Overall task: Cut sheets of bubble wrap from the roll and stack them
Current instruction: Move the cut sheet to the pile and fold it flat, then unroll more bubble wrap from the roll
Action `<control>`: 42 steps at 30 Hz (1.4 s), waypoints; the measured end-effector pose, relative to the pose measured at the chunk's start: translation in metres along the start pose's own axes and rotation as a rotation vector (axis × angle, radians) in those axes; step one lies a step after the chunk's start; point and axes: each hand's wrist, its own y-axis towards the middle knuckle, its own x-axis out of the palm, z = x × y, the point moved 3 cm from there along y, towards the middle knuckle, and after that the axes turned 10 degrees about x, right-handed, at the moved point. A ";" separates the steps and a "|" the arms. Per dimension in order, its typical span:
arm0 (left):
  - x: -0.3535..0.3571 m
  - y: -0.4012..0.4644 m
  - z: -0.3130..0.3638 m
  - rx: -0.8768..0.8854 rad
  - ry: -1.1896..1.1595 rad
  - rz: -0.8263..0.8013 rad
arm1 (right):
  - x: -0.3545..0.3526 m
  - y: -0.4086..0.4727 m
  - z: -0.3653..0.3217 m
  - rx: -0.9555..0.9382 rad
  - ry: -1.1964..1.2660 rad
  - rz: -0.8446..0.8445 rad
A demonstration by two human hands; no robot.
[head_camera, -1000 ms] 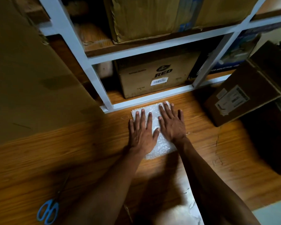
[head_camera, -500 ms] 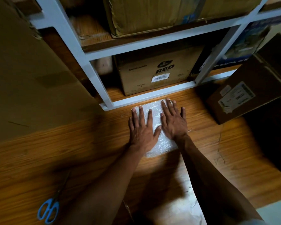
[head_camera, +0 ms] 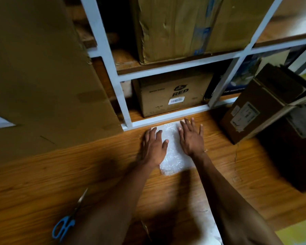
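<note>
Both hands are lying flat, palms down, on a small stack of bubble wrap sheets [head_camera: 173,156] that is sitting on the wooden floor [head_camera: 42,183] just in front of the white shelf frame [head_camera: 166,117]; the left hand [head_camera: 153,147] is covering its left side and the right hand [head_camera: 191,138] its right side. The fingers of each are lying straight and slightly spread, pressing down and gripping nothing. Blue-handled scissors [head_camera: 65,221] are lying on the floor well apart, to the lower left.
</note>
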 end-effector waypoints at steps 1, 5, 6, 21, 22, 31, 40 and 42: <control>-0.004 -0.005 -0.001 0.012 -0.009 0.029 | -0.002 -0.007 -0.006 -0.008 0.021 0.036; -0.017 -0.031 -0.012 0.040 -0.061 0.100 | 0.002 -0.040 -0.031 -0.071 0.113 0.129; -0.021 -0.040 -0.017 0.032 -0.076 0.107 | 0.002 -0.049 -0.040 -0.097 0.155 0.136; -0.096 -0.200 -0.159 -0.128 -0.087 0.173 | 0.072 -0.203 -0.188 -0.266 0.283 -0.080; -0.103 -0.213 -0.171 -0.125 -0.079 0.178 | 0.080 -0.215 -0.202 -0.255 0.271 -0.106; -0.131 -0.330 -0.291 -0.196 -0.094 0.195 | 0.168 -0.329 -0.323 -0.338 -0.048 -0.252; -0.137 -0.376 -0.340 -0.172 -0.074 0.100 | 0.184 -0.362 -0.313 -0.191 -0.087 -0.234; -0.134 -0.375 -0.338 -0.156 -0.085 0.075 | 0.176 -0.353 -0.289 -0.117 -0.081 -0.250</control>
